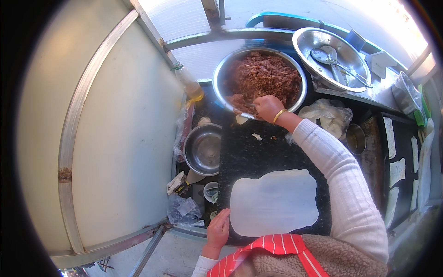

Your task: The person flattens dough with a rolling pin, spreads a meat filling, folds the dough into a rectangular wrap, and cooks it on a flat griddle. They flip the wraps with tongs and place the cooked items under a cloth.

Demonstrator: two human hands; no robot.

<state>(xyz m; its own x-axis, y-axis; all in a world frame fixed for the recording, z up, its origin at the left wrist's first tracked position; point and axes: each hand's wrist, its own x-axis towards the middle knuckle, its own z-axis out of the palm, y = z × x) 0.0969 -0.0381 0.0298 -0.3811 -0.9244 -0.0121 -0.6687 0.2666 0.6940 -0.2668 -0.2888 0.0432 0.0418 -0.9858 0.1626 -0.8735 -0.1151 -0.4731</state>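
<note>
A wide sheet of rolled dough [275, 204] lies flat on the black speckled counter [256, 155] before me. Beside its lower left edge, my left hand [218, 226] rests at the counter's rim, with nothing seen in it. My right hand [269, 108] reaches over the near rim of a large steel bowl [302, 91] filled with reddish minced meat [266, 74]. Its fingers are closed around a utensil, mostly hidden by the hand, whose end is in the meat.
At the upper right, a steel basin [301, 43] holds a ladle [322, 55]. Left of the counter sits an empty steel bowl [204, 149]. A plastic bag of dough [330, 117] and a metal cup [355, 139] stand near my right forearm. Flat dough pieces [397, 172] lie on a dark griddle.
</note>
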